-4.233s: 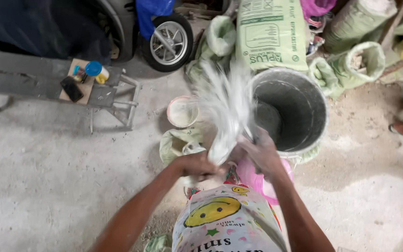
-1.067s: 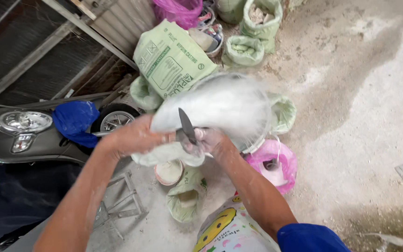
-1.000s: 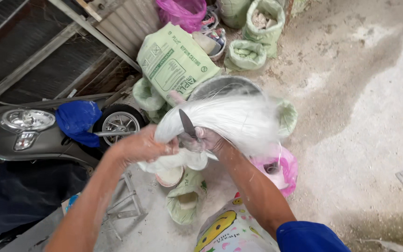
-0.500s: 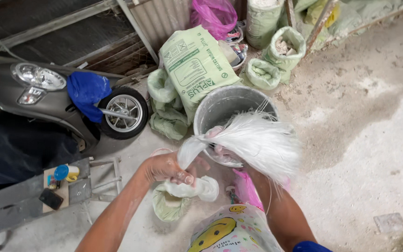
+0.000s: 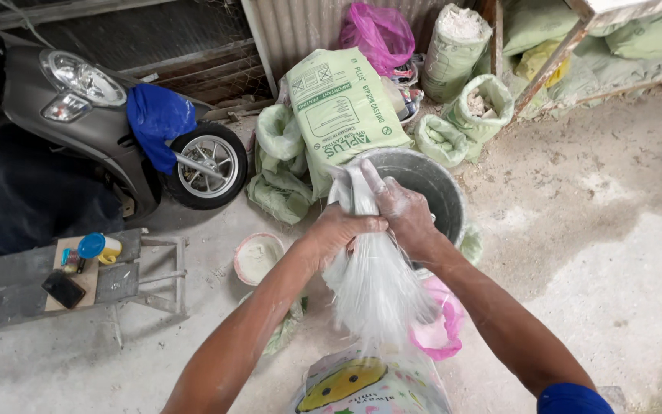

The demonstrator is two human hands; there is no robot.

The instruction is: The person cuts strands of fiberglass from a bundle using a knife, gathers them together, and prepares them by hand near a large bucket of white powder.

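Moved: the white fibre bundle [image 5: 377, 284] now hangs downward; earlier it fanned sideways over the bucket.
Floor: dusty concrete, by a corrugated wall.
Left hand [image 5: 342, 230]: clamped around the bundle.
Right hand [image 5: 404, 215]: gripping its top.
Count: one grey bucket [image 5: 442, 188], one scooter [image 5: 101, 115], one small bowl [image 5: 258, 257].

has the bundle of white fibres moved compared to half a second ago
Yes. The white fibre bundle fanned out sideways over the grey bucket; now it hangs straight down below both hands, in front of the bucket's near rim.
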